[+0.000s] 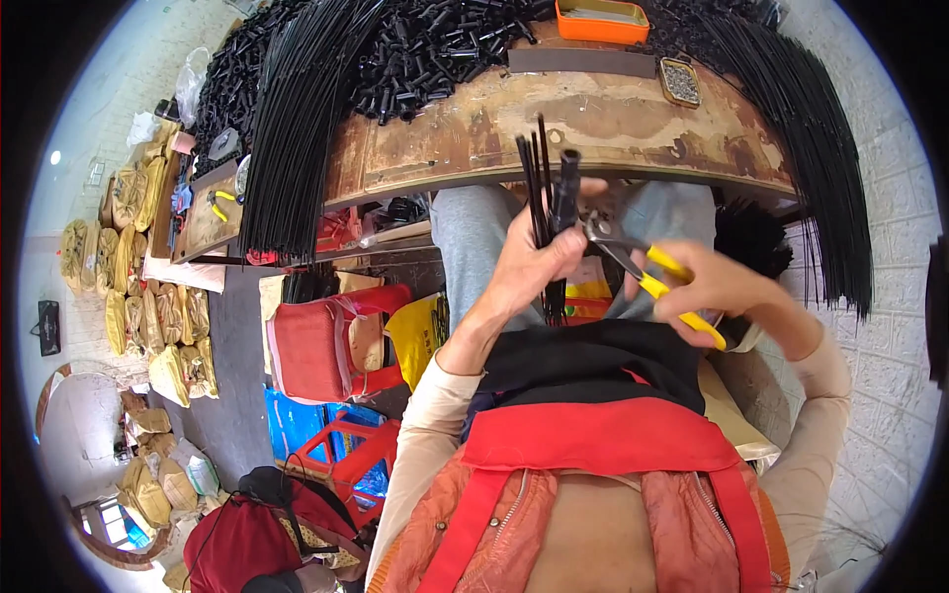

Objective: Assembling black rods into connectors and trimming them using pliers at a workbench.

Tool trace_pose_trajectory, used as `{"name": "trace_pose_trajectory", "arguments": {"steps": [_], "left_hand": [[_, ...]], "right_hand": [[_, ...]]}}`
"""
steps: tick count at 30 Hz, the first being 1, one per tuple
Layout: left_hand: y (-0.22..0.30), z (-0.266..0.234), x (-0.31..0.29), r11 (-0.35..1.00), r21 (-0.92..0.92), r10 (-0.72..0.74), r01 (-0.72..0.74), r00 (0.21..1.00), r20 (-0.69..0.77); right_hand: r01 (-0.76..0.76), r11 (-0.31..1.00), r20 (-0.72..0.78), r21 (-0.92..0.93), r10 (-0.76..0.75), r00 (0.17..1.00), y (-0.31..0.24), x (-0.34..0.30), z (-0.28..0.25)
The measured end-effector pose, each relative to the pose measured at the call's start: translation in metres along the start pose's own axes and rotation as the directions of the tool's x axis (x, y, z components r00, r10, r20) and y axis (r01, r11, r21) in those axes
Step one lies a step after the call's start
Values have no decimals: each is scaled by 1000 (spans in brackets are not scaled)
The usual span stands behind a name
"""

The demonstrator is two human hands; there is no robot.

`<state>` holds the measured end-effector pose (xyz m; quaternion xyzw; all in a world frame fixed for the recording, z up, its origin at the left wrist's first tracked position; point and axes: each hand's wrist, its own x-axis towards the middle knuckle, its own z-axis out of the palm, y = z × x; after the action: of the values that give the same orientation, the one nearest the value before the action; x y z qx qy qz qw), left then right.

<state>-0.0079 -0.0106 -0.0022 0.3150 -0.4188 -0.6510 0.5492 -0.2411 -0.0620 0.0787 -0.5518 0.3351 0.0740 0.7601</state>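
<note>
Black rods (535, 198) and a dark tubular fitting (565, 193), head view: left hand (539, 262) grips both above the lap (470, 237), by the table (474, 148), likely bunched for steadiness. Right hand (707, 282) clasps yellow-handled pliers (652, 286), jaws beside fitting, probably angled for reach.

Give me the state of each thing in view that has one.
Left hand: closed around rods and a tube
Held rods: roughly upright
Held tube: roughly upright
Right hand: closed on the pliers' handles
Pliers: held; blurred, cannot tell if jaws are shut
Tube heap: loose, jumbled
Rod bundles: hanging over the table edge
Orange tray: open, things inside
Tin: open, holding small bits
</note>
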Motion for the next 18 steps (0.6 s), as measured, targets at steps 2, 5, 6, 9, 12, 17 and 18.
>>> {"name": "trace_pose_trajectory", "arguments": {"steps": [2,5,6,9,12,17,18], "left_hand": [[3,0,-6,997,-10,-80,82,992,95],[3,-2,6,976,213,40,-41,999,6],[13,5,4,977,211,12,-4,999,-37],[9,0,2,998,48,-36,36,999,-3],[14,-2,2,997,43,-65,60,991,114],[9,-7,3,994,92,-68,58,992,110],[7,-4,4,997,74,-44,38,995,85]], "right_hand": [[-87,994,44,66,84,995,18,9,7],[188,351,-200,-917,-814,545,33,12,9],[134,278,-184,-951,-860,476,26,13,8],[126,275,-156,-953,-805,572,17,7,7],[200,957,-104,-211,-226,969,14,-1,0],[148,772,-309,-618,-411,858,13,-3,14],[148,775,-314,-615,-412,856,16,0,15]]}}
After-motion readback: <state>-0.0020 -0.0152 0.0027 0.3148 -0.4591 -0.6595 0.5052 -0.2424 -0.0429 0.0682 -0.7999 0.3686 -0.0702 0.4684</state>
